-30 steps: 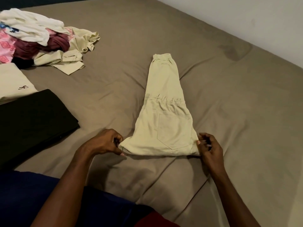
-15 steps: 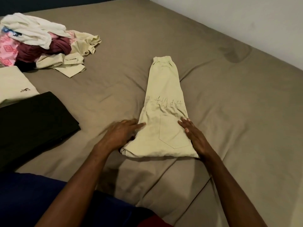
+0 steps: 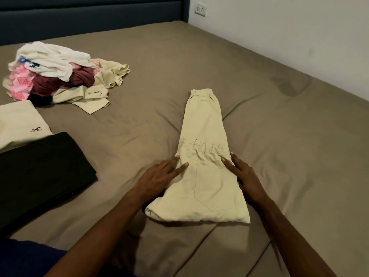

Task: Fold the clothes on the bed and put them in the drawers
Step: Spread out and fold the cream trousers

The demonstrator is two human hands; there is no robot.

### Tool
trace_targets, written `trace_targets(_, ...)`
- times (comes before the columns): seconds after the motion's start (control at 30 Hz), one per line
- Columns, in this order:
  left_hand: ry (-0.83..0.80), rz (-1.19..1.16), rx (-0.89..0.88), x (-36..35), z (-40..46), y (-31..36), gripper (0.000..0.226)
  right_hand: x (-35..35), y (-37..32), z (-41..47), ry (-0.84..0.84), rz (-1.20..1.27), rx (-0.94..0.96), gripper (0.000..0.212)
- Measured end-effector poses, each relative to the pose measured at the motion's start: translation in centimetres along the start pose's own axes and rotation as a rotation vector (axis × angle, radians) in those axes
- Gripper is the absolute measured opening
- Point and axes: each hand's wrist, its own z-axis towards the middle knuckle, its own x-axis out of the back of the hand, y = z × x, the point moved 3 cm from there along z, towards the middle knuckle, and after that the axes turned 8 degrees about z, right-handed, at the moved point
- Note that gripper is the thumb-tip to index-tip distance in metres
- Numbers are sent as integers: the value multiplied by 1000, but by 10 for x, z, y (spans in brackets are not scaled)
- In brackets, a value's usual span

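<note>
**Both hands flat on folded beige trousers, mid-bed**

Beige trousers (image 3: 203, 166) lie folded lengthwise on the bed (image 3: 279, 136), centre of scene, narrow end far, wide end near. A pocket seam shows on the near half.

Left hand (image 3: 157, 177) presses the trousers' left edge, fingers straight and spread, tips on the fabric. Right hand (image 3: 244, 173) presses the right edge, fingers straight, holding nothing. Both are flat, palms down, about level with each other across the garment's middle.

Near left: folded black garment (image 3: 40, 176) flat on the sheet. Just beyond it, a folded cream shirt (image 3: 20, 122) with a small dark logo. Far left: loose pile of unfolded clothes (image 3: 60, 74), white, pink, maroon and beige mixed. Dark blue headboard (image 3: 89, 17) at the far edge. White wall (image 3: 289, 33) on the right with a socket (image 3: 200, 9).
</note>
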Motion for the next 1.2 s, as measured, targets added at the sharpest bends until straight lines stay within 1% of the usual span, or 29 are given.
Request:
trace_targets(0.07,54,-18,16,-3,7,-4,97,2,4,11,-9,-27,8,60)
trace_targets(0.13,115,-12,12,-5,21,-12,79,3,7,22,-40,-34,32,59)
trace_targets(0.17,127,2,-13,-6,29,-14,74,2,10,28,-50,-37,48,59)
trace_targets(0.27,96,12,-138,-9,47,-15,65,-2,7,43,-93,-45,50,64)
trace_targets(0.33,69,-42,-150,-6,45,-16,55,-2,2,47,-110,-22,92,72)
trace_targets(0.4,95,-95,-140,1,31,-15,54,3,-10,39,-127,25,114,71)
trace_targets(0.47,140,-143,-184,6,4,-9,55,4,-26,15,-148,64,89,63)
trace_targets(0.53,162,-190,-241,9,-26,4,62,1,-37,-15,-163,88,28,54)
trace_targets(0.6,161,-168,-256,10,-43,16,69,-2,-55,-37,-162,302,-102,49)
trace_targets(0.63,168,-149,-231,8,-46,19,71,0,-68,-43,-114,414,-148,42)
trace_targets(0.67,158,-181,-165,9,-44,18,70,3,-71,-43,-54,450,-212,36)
trace_targets(0.7,112,-263,-45,14,-42,14,66,10,-76,-41,12,501,-241,36)
trace_targets(0.73,141,-361,65,19,-37,9,58,13,-72,-38,44,614,-302,43)
trace_targets(0.77,229,-461,171,24,-33,3,51,19,-71,-35,57,677,-374,53)
trace_targets(0.8,302,-576,286,27,-31,-2,43,20,-63,-29,46,721,-462,57)
trace_targets(0.83,296,-702,410,29,-27,-4,37,23,-66,-22,12,814,-521,50)
trace_targets(0.87,221,-818,506,29,-21,-4,34,23,-60,-14,-24,814,-570,36)
trace_targets(0.9,115,-902,580,27,-16,-2,36,21,-55,-5,-63,841,-634,27)
trace_targets(0.93,24,-966,630,26,-10,1,48,19,-50,1,-96,815,-658,31)
trace_targets(0.97,-58,-1005,677,23,-7,2,61,17,-51,9,-139,820,-680,41)
trace_targets(1.0,-115,-1035,701,20,-4,3,65,15,-48,15,-143,814,-676,58)
trace_targets(1.03,-131,-1041,730,17,-2,2,58,13,-47,20,-141,823,-655,77)
trace_targets(1.07,-125,-1049,749,15,0,1,50,15,-47,23,-113,857,-631,85)
trace_targets(1.1,-98,-1055,773,16,2,-1,46,16,-46,27,-77,911,-622,77)
trace_targets(1.17,-3,-1081,827,23,6,-4,48,23,-50,35,6,988,-598,46)
trace_targets(1.2,65,-1068,842,28,11,-8,49,25,-51,40,56,997,-588,39)
